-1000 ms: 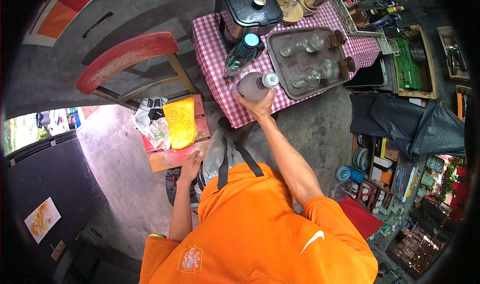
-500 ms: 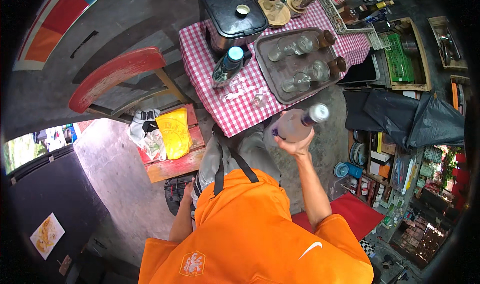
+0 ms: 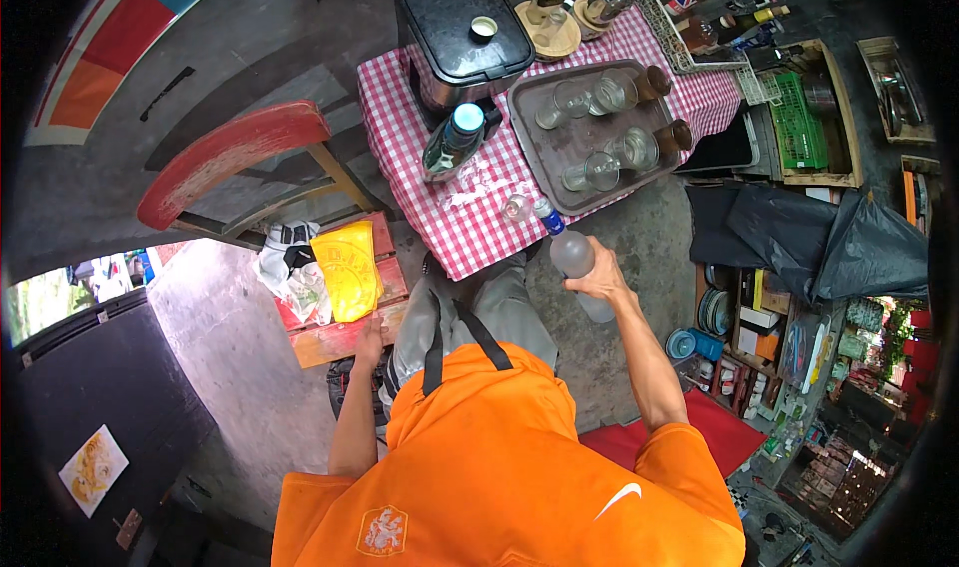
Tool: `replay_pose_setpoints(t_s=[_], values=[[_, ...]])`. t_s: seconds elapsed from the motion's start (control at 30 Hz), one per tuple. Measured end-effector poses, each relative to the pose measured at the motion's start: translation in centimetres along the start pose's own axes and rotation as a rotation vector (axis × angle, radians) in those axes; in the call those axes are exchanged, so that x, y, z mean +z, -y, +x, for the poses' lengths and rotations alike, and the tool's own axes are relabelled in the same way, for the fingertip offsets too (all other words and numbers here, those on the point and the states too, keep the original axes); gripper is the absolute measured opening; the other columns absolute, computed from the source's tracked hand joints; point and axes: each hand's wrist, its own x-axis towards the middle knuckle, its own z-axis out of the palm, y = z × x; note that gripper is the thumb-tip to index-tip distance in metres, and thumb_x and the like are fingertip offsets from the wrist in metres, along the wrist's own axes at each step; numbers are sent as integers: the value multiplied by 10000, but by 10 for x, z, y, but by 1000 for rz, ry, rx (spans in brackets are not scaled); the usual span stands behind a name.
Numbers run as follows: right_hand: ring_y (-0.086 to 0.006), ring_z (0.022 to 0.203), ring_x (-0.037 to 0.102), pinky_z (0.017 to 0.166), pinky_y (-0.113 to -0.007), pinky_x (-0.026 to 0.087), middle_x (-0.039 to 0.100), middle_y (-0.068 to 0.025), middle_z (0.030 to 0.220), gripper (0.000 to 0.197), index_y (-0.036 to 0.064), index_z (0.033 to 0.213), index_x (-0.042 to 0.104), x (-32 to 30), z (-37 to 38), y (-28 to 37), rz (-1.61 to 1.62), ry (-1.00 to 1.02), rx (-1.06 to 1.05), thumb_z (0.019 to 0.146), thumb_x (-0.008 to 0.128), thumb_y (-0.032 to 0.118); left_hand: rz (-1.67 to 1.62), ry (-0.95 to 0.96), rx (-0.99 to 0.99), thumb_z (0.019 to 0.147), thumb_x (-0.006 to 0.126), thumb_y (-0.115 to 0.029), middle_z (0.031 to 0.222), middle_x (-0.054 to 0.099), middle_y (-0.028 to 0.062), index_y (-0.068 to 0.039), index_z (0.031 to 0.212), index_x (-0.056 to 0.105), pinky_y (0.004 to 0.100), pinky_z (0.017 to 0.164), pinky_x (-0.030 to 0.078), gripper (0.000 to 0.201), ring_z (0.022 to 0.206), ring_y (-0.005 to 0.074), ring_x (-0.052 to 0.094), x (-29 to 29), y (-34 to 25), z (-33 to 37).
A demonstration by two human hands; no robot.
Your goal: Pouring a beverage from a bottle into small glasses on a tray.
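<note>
My right hand (image 3: 601,273) is wrapped round a clear, frosted-looking bottle (image 3: 570,254) with a blue neck. The bottle is tilted, and its neck points toward a small shot glass (image 3: 516,207) near the front edge of the checked tablecloth (image 3: 470,242). I cannot tell whether neck and glass touch. On my left, my left hand (image 3: 369,341) is at the front edge of a red wooden chair seat (image 3: 318,345), just below a yellow cloth (image 3: 347,270). Its fingers look stretched out, though partly hard to make out.
A brown tray (image 3: 599,132) with several glasses lies on the table. Behind the dark bottle with a light-blue cap (image 3: 460,139) stands a black-lidded box (image 3: 465,32). Crates (image 3: 796,117) and a shelf (image 3: 756,312) stand to the right; a red chair back (image 3: 240,152) rises at left.
The bottle has turned in my right hand's grip, its neck now toward the shot glass. My left hand has moved up from beside the black bag to the chair seat's edge.
</note>
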Motion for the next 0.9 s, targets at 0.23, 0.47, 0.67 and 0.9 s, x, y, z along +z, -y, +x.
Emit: replay_pose_setpoints(t_s=[0.23, 0.47, 0.67, 0.9], values=[[-330, 960, 618, 858, -388, 483, 645, -188, 996, 681, 25, 1087, 544, 11, 7, -2, -49, 101, 120, 477, 798, 190, 249, -5, -67, 901, 385, -592, 1036, 635, 176, 16, 1234, 515, 355, 890, 424, 705, 958, 270, 587, -13, 59, 0], [-328, 975, 617, 865, -382, 483, 644, -189, 1007, 692, 18, 1090, 540, 16, 6, -10, -43, 110, 159, 475, 801, 197, 309, -23, 47, 894, 362, -617, 1053, 626, 218, 33, 1130, 594, 354, 909, 408, 729, 997, 297, 582, -14, 69, -10], [-328, 981, 616, 875, -377, 479, 641, -197, 1014, 698, 13, 1091, 539, 18, 1, -10, -58, 137, 186, 472, 803, 201, 146, 12, -33, 918, 364, -561, 1006, 640, 162, 9, 1186, 559, 336, 759, 441, 660, 840, 233, 581, -15, 72, 15], [-334, 987, 612, 884, -374, 476, 639, -203, 1017, 707, 5, 1097, 538, 15, -5, -3, -57, 158, 231, 475, 807, 210, 21, -2, -64, 940, 360, -522, 966, 601, 85, -15, 1246, 513, 269, 609, 414, 612, 677, 141, 520, 0, 20, -2]])
